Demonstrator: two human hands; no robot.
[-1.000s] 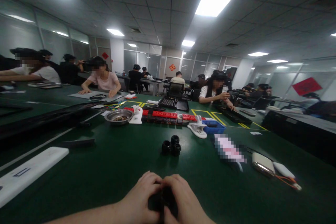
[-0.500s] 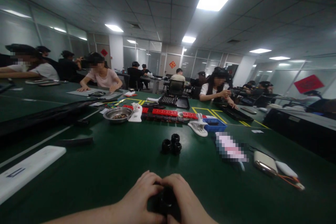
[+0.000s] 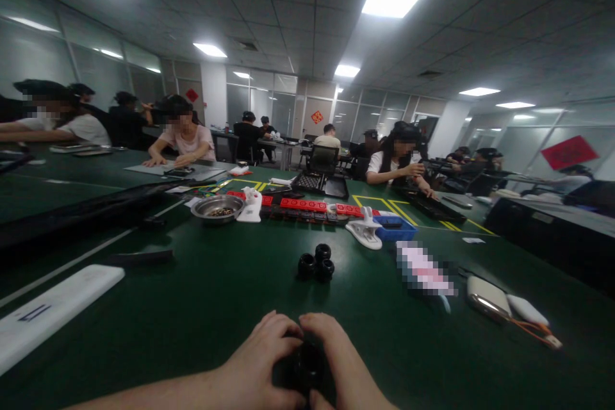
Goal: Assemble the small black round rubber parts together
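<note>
At the near edge of the green table, my left hand (image 3: 264, 359) and my right hand (image 3: 343, 365) curve around a small shiny black ring-like part (image 3: 308, 365). Fingers and thumbs bend in on it from both sides. Its lower portion is in shadow and partly covered by my fingers. Just beyond my hands, a cluster of three similar black ring-like parts (image 3: 316, 262) rests on the table, touching one another.
A white bar (image 3: 62, 307) lies at left, near a dark strip (image 3: 139, 257). Farther off are a metal bowl (image 3: 218, 208), a row of red parts (image 3: 303, 205), a white clamp (image 3: 364, 232) and a blue tray (image 3: 396, 229). A beige device (image 3: 487, 298) is at right. Several people sit around.
The fingertips of my two hands have parted slightly at the top, showing a small gap above the black part. The whole view has shifted a little; the cluster has stayed in place.
</note>
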